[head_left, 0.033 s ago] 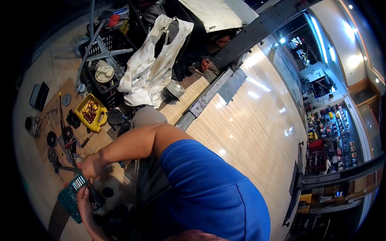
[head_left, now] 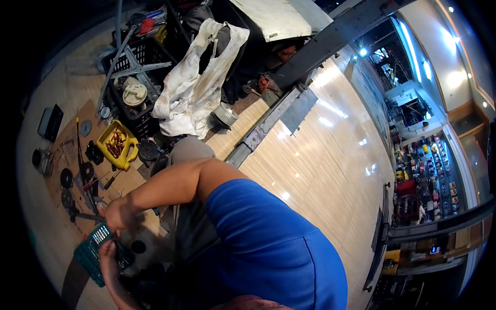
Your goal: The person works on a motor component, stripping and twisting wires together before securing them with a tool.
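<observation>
So we've got both hands down at the lower left, right at an open teal tool case [head_left: 89,263] that sits on the floor [head_left: 315,155] side of a brown sheet of cardboard [head_left: 132,181]. Our left hand [head_left: 107,250] comes up from the bottom edge, fingers bent and the tips right at the case, just below a neat row of silver pieces [head_left: 101,235]. Our right hand [head_left: 118,214] reaches in from above with its fingers curled downward, close by the upper end of that same row. Honestly we can't tell how tightly either one is closed or whether there's anything between the fingers, since they're small and partly hidden. Just below the right hand there's a flat black disc [head_left: 138,247]. Further up on the cardboard we've got black rings [head_left: 66,178], a grey disc [head_left: 85,127] and a cut-open yellow jug [head_left: 120,164] full of brownish bolts [head_left: 117,143]. Behind the jug there's a black crate [head_left: 140,126] with a cream plastic part [head_left: 135,92] in it, and a stained white cloth [head_left: 191,98] drapes down beside that. Our blue sleeve [head_left: 258,227] fills the middle.
</observation>
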Available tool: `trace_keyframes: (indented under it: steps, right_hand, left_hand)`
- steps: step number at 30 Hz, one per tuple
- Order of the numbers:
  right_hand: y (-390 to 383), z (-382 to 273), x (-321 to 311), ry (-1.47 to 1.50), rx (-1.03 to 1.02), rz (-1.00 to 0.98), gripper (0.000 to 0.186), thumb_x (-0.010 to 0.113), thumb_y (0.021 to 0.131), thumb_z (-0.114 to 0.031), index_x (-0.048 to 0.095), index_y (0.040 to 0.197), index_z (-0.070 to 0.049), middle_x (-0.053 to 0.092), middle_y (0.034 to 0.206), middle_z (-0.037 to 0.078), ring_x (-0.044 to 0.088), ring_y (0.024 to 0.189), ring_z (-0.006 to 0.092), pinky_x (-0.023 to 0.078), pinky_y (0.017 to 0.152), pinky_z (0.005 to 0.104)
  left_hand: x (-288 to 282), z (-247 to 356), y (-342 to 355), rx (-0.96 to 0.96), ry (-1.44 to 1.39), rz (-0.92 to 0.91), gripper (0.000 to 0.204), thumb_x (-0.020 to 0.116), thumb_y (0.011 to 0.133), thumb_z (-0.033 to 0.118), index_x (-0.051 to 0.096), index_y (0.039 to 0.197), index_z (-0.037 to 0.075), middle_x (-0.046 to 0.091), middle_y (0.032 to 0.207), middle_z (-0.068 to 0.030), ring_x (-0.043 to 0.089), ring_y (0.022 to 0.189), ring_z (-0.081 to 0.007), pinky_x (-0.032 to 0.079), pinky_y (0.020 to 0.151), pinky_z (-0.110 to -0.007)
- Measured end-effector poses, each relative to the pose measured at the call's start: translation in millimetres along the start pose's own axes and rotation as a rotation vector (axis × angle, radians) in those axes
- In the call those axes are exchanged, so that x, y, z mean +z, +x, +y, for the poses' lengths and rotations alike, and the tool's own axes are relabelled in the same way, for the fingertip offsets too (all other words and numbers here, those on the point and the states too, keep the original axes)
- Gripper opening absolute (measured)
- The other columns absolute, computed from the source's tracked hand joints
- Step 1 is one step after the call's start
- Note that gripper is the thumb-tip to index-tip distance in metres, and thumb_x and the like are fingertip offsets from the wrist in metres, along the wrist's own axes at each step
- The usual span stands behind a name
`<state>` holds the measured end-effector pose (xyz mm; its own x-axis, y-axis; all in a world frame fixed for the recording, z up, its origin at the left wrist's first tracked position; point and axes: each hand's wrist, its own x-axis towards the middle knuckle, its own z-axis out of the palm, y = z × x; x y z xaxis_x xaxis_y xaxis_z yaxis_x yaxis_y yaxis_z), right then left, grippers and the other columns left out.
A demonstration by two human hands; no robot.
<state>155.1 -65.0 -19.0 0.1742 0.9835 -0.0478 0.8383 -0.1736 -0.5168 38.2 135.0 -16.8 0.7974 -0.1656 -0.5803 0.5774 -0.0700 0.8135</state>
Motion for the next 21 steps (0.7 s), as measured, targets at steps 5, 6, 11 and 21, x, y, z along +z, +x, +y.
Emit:
trace_keyframes:
  steps: [5, 6, 11, 21]
  right_hand:
    - [4, 9, 18, -0.201, -0.059, 0.016, 0.025, 0.061, 0.084, -0.033, 0.071, 0.086, -0.011, 0.068, 0.083, 0.011, 0.064, 0.083, 0.0282, 0.050, 0.074, 0.0416]
    - [6, 8, 16, -0.151, -0.068, 0.042, 0.025, 0.061, 0.084, -0.033, 0.071, 0.085, -0.010, 0.068, 0.083, 0.011, 0.064, 0.083, 0.0283, 0.050, 0.074, 0.0413]
    - [19, 5, 13, -0.087, -0.052, 0.080, 0.027, 0.060, 0.085, -0.034, 0.071, 0.084, -0.009, 0.068, 0.082, 0.012, 0.064, 0.083, 0.0291, 0.050, 0.074, 0.0413]
    - [20, 10, 24, -0.184, -0.267, 0.088, 0.035, 0.056, 0.087, -0.036, 0.067, 0.079, -0.004, 0.067, 0.078, 0.018, 0.064, 0.080, 0.0351, 0.045, 0.078, 0.0475]
  left_hand:
    - [-4, -15, 13, -0.002, 0.101, -0.004, 0.016, 0.054, 0.093, 0.011, 0.063, 0.097, -0.002, 0.054, 0.074, 0.0037, 0.046, 0.065, -0.0054, 0.038, 0.060, -0.021]
    - [-6, -20, 14, 0.054, 0.133, 0.062, 0.017, 0.052, 0.094, 0.011, 0.064, 0.095, -0.002, 0.055, 0.074, 0.0032, 0.046, 0.063, -0.0063, 0.037, 0.059, -0.023]
    - [-21, -21, 12, 0.179, 0.354, 0.198, 0.020, 0.053, 0.094, 0.013, 0.063, 0.088, -0.003, 0.053, 0.071, 0.0029, 0.044, 0.061, -0.0071, 0.035, 0.057, -0.024]
    - [-7, -22, 13, 0.223, 0.354, 0.072, 0.020, 0.053, 0.093, 0.014, 0.063, 0.085, -0.001, 0.051, 0.066, 0.0045, 0.043, 0.057, -0.0069, 0.034, 0.053, -0.024]
